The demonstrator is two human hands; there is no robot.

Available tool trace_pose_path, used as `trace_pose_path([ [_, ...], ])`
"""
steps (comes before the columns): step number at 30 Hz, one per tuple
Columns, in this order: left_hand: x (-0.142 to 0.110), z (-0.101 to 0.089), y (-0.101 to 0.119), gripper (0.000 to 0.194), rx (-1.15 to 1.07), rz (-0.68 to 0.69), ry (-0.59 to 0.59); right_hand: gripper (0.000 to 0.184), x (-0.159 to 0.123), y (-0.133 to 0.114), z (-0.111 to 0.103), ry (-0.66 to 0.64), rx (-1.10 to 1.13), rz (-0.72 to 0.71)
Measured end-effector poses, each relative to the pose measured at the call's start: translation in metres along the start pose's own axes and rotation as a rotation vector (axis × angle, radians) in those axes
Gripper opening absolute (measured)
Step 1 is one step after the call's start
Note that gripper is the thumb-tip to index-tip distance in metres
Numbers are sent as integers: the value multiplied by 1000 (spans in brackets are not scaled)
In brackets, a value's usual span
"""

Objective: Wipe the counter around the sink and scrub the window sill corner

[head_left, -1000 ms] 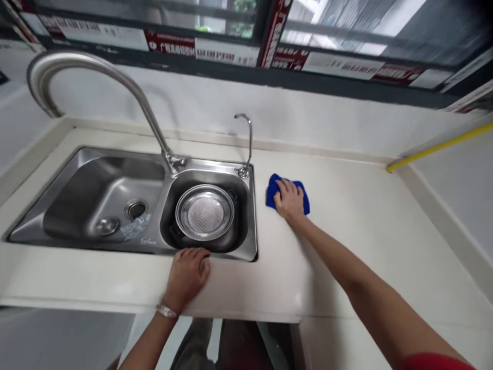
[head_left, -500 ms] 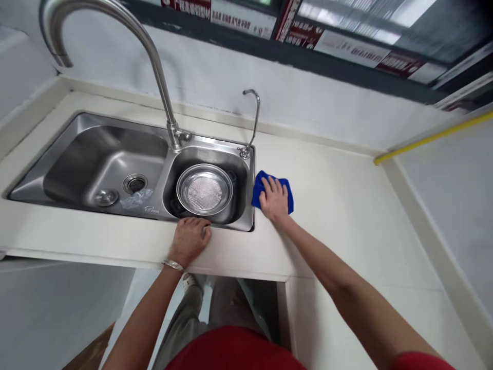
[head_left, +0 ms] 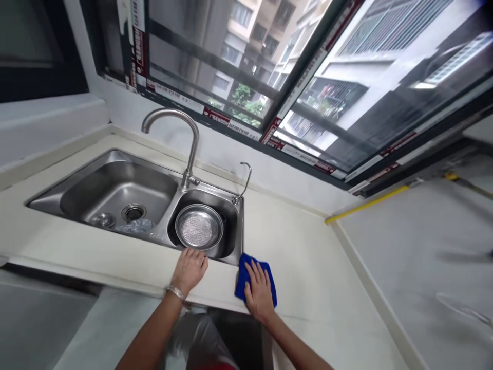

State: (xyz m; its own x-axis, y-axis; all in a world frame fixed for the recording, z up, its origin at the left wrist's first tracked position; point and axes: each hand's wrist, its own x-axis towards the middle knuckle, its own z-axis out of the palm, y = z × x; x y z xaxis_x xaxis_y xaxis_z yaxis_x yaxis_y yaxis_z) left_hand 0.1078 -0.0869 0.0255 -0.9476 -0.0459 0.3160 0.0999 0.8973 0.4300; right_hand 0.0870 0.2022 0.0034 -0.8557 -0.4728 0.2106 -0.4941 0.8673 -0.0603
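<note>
A blue cloth lies on the countertop just right of the sink's front corner. My right hand rests flat on top of it, fingers stretched out and a little apart. My left hand leans on the front rim of the double steel sink, fingers laid over the edge and holding nothing; a bracelet circles that wrist. Inside the right basin, just beyond my left hand, sits a round perforated metal strainer.
A tall curved faucet and a thin small tap rise behind the sink. Crumpled clear plastic lies in the left basin near a drain. A yellow pipe runs along the right wall below the windows.
The view has tilted up, showing more of the windows. My right hand and the blue cloth have slid toward the counter's front edge. My left hand stays at the sink rim.
</note>
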Motion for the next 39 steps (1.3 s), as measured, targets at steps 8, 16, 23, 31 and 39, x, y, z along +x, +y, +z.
trace_pose_path([
  [8,-14,-1,-40,35,-25,20,21,67,-13,24,-4,-86,0,-133],
  [16,-27,-47,-137,72,224,-416,215,61,84,53,16,-29,-3,-34],
  [23,-26,-47,-135,76,181,-422,220,58,187,82,41,-8,-57,53],
  [31,-28,-49,-152,44,501,-355,62,57,301,111,62,38,-133,130],
  [39,-19,-63,-143,37,514,-404,-15,57,359,124,76,95,-74,238],
])
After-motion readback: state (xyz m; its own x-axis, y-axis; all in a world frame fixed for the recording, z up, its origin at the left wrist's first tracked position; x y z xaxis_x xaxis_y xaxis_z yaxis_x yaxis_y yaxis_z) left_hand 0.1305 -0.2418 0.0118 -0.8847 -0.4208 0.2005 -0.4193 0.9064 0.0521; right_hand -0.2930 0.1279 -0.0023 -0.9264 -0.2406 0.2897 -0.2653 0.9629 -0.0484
